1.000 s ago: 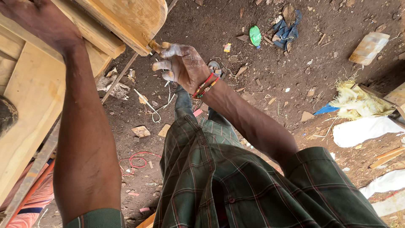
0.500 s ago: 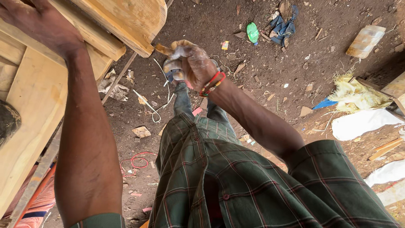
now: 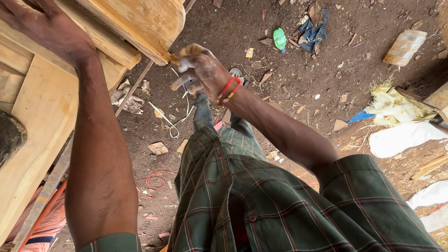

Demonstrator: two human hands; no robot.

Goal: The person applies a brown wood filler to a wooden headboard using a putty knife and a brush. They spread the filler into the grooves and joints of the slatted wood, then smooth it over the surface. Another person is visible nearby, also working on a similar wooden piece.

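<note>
My left hand (image 3: pixel 44 30) lies flat on top of a pale wooden frame of planks (image 3: pixel 42 107) at the upper left, fingers pressed on the wood. My right hand (image 3: pixel 198 67), smeared with pale paste, reaches to the lower corner of a rounded wooden board (image 3: pixel 144 21). Its fingertips touch that corner and the fingers are spread, with nothing held. A red bead bracelet (image 3: pixel 227 89) circles the right wrist. My green plaid shirt (image 3: pixel 261 196) fills the lower middle.
Dirt floor strewn with wood chips, a green lid (image 3: pixel 279 38), blue cloth (image 3: pixel 313 31), a pale block (image 3: pixel 404 46), yellow fibre (image 3: pixel 396 107), white sheeting (image 3: pixel 401 137), red wire (image 3: pixel 156 179) and white cord (image 3: pixel 175 123). A dark object (image 3: pixel 9 137) sits on the planks at left.
My right hand has uncurled from a loose fist and its fingers now spread against the board's corner. The left hand has stayed on the planks.
</note>
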